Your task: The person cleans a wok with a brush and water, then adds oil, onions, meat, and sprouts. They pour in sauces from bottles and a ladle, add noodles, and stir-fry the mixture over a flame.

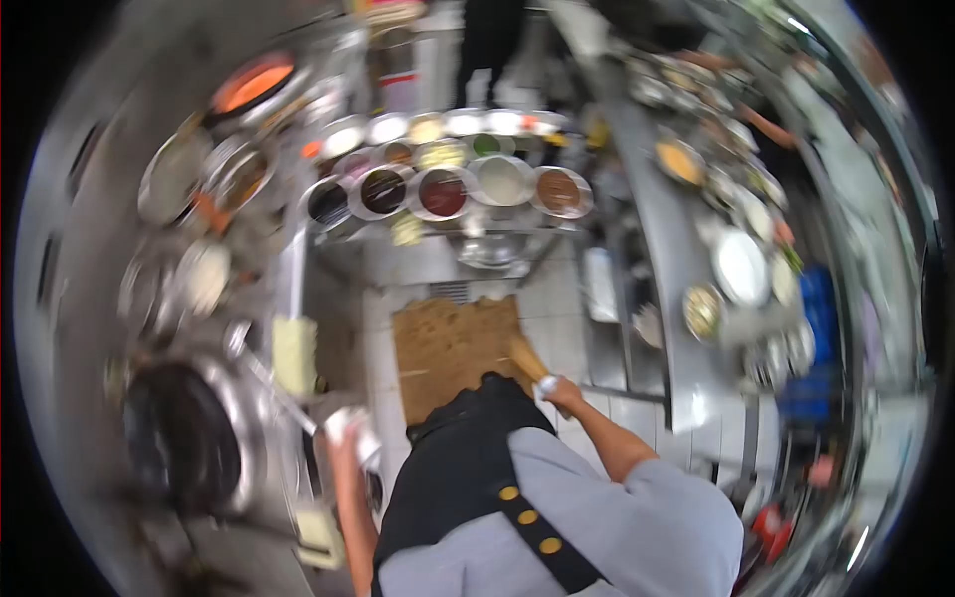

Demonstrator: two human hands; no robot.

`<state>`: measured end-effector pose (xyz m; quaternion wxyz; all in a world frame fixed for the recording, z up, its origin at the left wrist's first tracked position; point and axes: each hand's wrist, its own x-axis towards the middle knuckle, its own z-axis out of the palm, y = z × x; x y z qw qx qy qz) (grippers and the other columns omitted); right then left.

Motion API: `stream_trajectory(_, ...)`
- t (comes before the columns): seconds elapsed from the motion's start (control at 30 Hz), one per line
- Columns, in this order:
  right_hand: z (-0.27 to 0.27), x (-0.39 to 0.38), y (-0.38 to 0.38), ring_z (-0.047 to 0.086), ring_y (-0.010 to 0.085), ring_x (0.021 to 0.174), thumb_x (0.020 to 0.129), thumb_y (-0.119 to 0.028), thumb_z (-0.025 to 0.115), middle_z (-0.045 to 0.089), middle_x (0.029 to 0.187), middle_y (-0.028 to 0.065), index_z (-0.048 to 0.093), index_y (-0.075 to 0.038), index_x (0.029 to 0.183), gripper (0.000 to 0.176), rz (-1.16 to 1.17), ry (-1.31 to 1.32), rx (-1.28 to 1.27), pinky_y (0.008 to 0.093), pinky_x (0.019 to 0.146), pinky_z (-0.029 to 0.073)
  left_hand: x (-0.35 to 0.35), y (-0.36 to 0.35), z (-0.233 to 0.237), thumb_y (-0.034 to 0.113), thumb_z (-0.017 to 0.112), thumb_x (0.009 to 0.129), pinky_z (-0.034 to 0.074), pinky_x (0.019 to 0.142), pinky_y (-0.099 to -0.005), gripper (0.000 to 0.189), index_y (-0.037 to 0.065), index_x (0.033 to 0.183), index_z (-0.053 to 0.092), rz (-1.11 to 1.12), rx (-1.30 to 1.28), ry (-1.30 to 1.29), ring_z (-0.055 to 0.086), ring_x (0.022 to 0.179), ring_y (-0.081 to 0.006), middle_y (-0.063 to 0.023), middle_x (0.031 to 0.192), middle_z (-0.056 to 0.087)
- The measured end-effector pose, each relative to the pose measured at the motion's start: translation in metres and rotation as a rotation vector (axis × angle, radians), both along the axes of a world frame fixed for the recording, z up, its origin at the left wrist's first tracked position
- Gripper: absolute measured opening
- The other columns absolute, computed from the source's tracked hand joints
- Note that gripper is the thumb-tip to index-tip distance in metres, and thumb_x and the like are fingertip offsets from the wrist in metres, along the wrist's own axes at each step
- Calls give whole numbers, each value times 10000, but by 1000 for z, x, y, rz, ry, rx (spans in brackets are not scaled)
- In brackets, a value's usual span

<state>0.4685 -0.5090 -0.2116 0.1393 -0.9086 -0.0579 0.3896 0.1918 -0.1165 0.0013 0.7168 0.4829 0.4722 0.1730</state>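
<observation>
1. White cloth (368, 444), seen in the head view, is bunched in the left hand (344, 450); that grip is closed round it.
2. A long metal ladle (281, 388) slants from the cloth up to the rim of a dark wok (181, 438) (its far end is smeared by blur). Whether the fingers clasp its handle, I cannot tell.
3. The right hand (566, 395) is clenched on a second cloth (545, 386) and the near end of a tan tool (527, 360), which looks wooden and slants away over the cardboard (453, 350) on the tiled floor (565, 318).
4. Ahead, bowls of food stand in rows: dark red sauce (443, 193), something white (500, 182) beside it, then something brown (561, 192) at the right end.
5. Along the right runs a steel bench (686, 358) with a white plate (741, 267), an orange-filled bowl (679, 162) and many more dishes (mostly too blurred to name). A blue crate (802, 343) is beyond it.
6. Another person (490, 40) in dark clothes stands past the bowls; a bare arm (768, 127) shows at upper right.
</observation>
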Motion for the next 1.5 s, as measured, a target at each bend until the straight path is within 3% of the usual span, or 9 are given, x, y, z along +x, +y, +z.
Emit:
stream_trajectory(0.17,34,24,24,629,375,999,638,-441,773,638,1067,241,507,34,1126,730,76,68,-41,431,858,497,34,-44,22,224,715,785,452,898,-406,529,6,1211,489,-307,924,471,576,1051,-393,-234,1105,600)
stream_trajectory(0.3,30,58,120,642,329,901,702,-395,761,653,989,173,512,-19,1191,665,444,198,434,398,808,498,4,-64,2,256,720,791,490,835,-406,554,15,1228,482,-89,681,552,618,978,-359,-193,1070,630)
stream_trajectory(0.4,132,60,238,610,207,746,801,-289,709,612,967,85,385,-79,1378,694,530,595,746,341,632,513,-31,-70,-19,304,601,892,542,645,-307,437,42,1227,500,564,-85,-98,656,758,-197,-107,1007,645)
stream_trajectory(0.53,232,13,373,589,130,678,875,-258,634,576,1011,82,285,-136,1453,685,655,752,699,283,462,471,-81,-46,-40,418,503,908,482,884,-554,500,80,1276,490,974,-448,-644,568,1005,-340,-124,1175,587)
stream_trajectory(0.73,239,-107,533,600,166,688,934,-292,552,614,964,82,431,-118,1256,385,409,1377,732,294,480,495,-77,32,-94,380,549,856,440,927,-634,533,66,1282,485,745,-506,-777,549,1055,-412,-162,1203,572)
stream_trajectory(0.87,157,-169,622,621,237,710,858,-303,618,589,989,168,394,-54,1279,538,811,691,634,382,430,498,-35,69,-114,336,519,916,537,810,-560,444,51,1256,486,587,-560,-738,602,1004,-351,-162,1156,593)
stream_trajectory(1.23,114,-169,535,572,359,980,870,-158,627,560,1080,186,462,4,1271,463,937,-511,900,443,847,462,-132,33,-80,533,440,934,542,814,-489,645,93,1403,386,329,-733,-894,599,1075,-361,-145,1278,555)
stream_trajectory(1.37,128,-170,504,566,164,678,900,-218,627,557,823,56,421,-42,1235,431,-24,1176,478,349,597,492,-168,19,-63,557,432,922,527,693,-427,658,97,1392,403,417,-689,-769,622,990,-332,-123,1238,577)
stream_trajectory(1.5,152,-150,512,473,117,509,901,-200,621,488,701,20,419,-34,1190,390,457,507,671,275,436,415,-179,28,-27,521,433,932,510,645,-405,602,90,1353,423,560,-496,-647,621,933,-332,-138,1189,586)
